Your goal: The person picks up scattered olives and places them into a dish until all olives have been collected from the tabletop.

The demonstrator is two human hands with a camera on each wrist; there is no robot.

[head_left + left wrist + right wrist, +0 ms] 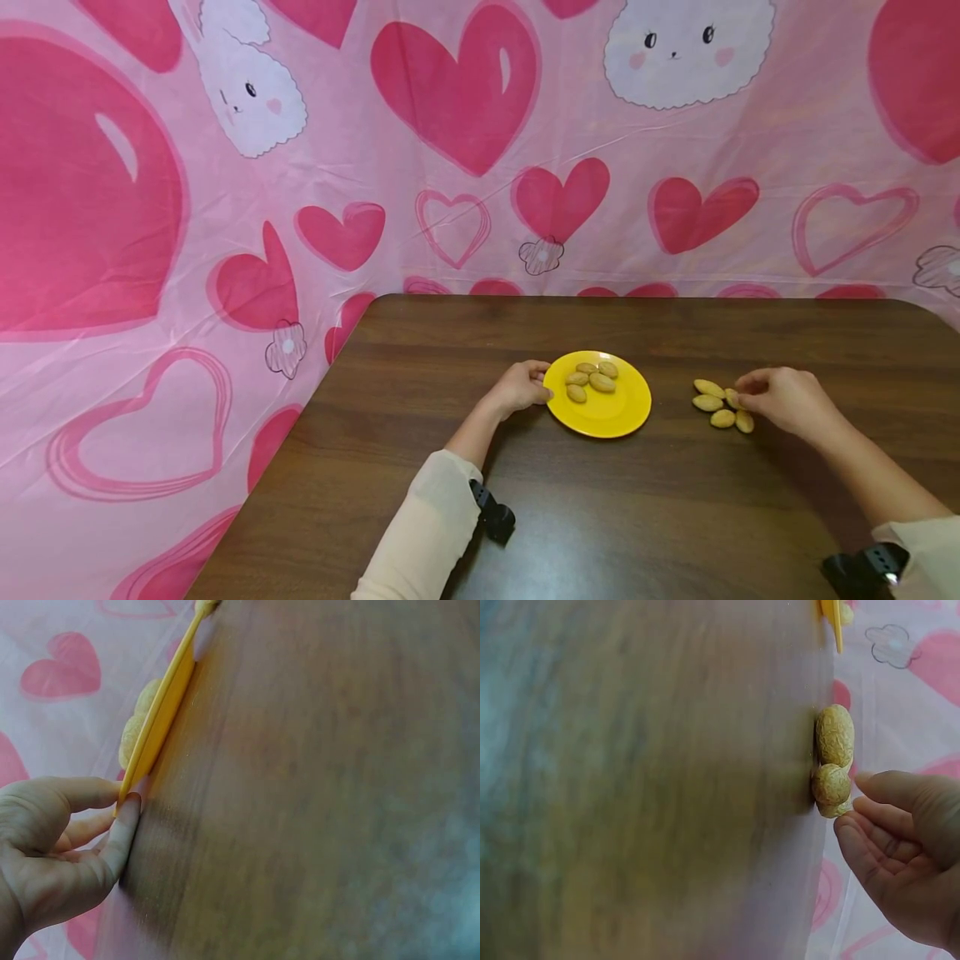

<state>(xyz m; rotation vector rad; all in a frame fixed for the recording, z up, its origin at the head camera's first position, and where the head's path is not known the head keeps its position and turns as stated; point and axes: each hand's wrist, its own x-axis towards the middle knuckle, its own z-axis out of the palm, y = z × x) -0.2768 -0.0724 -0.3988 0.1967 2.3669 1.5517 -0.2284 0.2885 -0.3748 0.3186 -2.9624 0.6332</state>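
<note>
A yellow plate (615,417) lies on the brown table with several tan nuts in their shells (576,393) on its left and back part. My left hand (519,388) pinches the plate's left rim between thumb and fingers, as the left wrist view (56,855) also shows edge-on. To the right of the plate, several more wrinkled, oval nuts (707,403) lie in a loose cluster on the table. At the cluster's right side my right hand (791,404) pinches one nut (844,808) by its end; the fingers partly hide it.
The brown wooden table (637,517) reaches to a pink cloth (450,233) with hearts, which hangs behind it and along its left. A black camera strap sits on the left wrist (491,512) and another on the right wrist (866,571).
</note>
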